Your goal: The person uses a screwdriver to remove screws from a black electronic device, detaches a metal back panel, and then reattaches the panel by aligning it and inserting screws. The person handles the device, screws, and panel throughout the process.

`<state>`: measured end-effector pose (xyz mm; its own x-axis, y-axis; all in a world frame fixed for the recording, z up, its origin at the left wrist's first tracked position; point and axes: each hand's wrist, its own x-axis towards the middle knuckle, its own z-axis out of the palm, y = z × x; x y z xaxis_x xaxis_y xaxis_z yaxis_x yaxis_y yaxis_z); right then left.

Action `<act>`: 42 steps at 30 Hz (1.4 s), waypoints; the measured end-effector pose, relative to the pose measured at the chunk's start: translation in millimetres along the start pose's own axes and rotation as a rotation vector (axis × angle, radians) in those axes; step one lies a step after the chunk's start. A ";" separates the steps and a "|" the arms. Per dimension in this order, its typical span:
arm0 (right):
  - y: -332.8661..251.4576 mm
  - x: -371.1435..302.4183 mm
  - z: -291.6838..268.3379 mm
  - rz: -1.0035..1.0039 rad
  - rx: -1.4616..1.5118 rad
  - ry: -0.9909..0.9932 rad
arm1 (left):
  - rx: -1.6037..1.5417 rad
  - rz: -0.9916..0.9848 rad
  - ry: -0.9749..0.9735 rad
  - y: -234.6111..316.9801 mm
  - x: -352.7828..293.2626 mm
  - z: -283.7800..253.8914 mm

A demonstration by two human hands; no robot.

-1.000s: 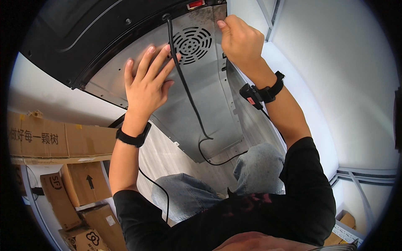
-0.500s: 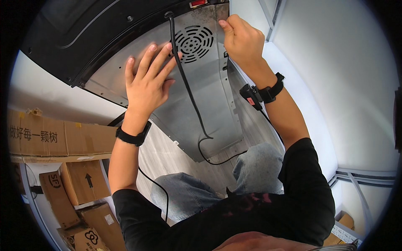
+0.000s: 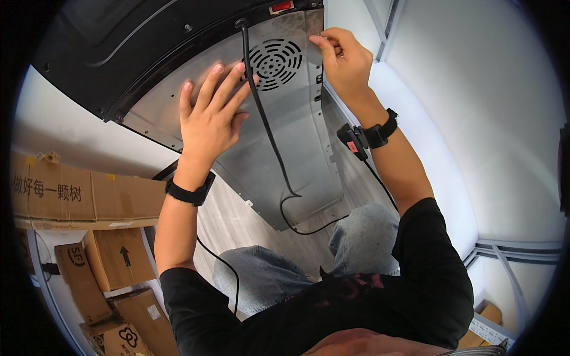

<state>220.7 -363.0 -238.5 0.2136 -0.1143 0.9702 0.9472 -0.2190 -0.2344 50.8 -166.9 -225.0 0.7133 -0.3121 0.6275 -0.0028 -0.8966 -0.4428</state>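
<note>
My left hand (image 3: 211, 113) lies flat with fingers spread on a grey sheet-metal panel (image 3: 270, 145), the back of a large black-topped appliance. Its fingertips reach the black power cord (image 3: 259, 101), which hangs from a hole in the black upper housing (image 3: 148, 56). Beside that cord is a round slotted vent (image 3: 274, 63). At the panel's upper right edge, my right hand (image 3: 347, 62) is closed, thumb and index finger pinched together. Whatever lies between those fingertips is too small to make out. A red switch (image 3: 281, 7) sits in the housing above the vent.
Several cardboard boxes (image 3: 122, 258) fill a shelf on the left, under a long carton (image 3: 89, 193). White walls (image 3: 475, 118) stand close on the right. The cord trails over the wood-look floor (image 3: 228, 219) toward my knees (image 3: 365, 240). Black straps with devices (image 3: 380, 133) circle both wrists.
My right hand has turned slightly, and its thumb and index finger show more plainly pinched at the panel's edge. My left hand stays pressed on the panel.
</note>
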 end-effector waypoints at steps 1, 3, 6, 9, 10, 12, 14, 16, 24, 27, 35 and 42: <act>1.8 0.4 0.3 -0.062 0.004 0.015 | -0.001 -0.001 -0.004 -0.2 -0.2 -0.1; 1.6 -1.3 -1.8 -0.076 0.007 0.007 | -0.002 -0.003 -0.009 0.3 -0.2 -0.4; 2.5 -2.7 -2.6 -0.093 0.017 0.007 | -0.008 -0.001 -0.006 -0.3 -0.9 1.1; 5.8 -5.7 -2.2 -0.117 0.009 0.023 | -0.006 0.000 0.000 0.4 -0.3 0.9; 6.9 -6.7 -2.2 -0.126 0.004 0.030 | -0.005 0.000 0.001 0.7 0.1 0.6; 6.6 -7.8 -1.9 -0.131 -0.005 0.051 | -0.007 0.000 0.003 0.4 0.2 0.7; 5.3 -8.2 -1.9 -0.129 -0.003 0.064 | -0.008 0.000 0.004 0.1 0.1 0.7; 3.3 -8.6 -1.9 -0.119 0.010 0.069 | -0.009 0.000 0.003 -0.2 0.1 0.7; 2.6 -3.2 -3.0 -0.028 0.022 0.015 | -0.012 -0.004 -0.019 2.1 1.1 -2.7; 3.1 -3.2 -3.0 -0.011 0.021 0.007 | -0.007 0.008 -0.054 3.0 8.5 -9.7; 2.9 -4.0 -0.7 0.032 0.051 0.019 | 0.030 0.047 -0.010 6.4 25.0 -9.1; 0.6 -0.2 -3.3 -0.094 -0.100 -0.048 | 0.112 0.035 0.015 5.4 23.9 -0.3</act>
<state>220.5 -366.3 -239.1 0.1389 -0.0426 0.9894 0.9354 -0.3225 -0.1452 67.6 -179.3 -212.2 0.7038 -0.3482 0.6192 0.0512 -0.8445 -0.5331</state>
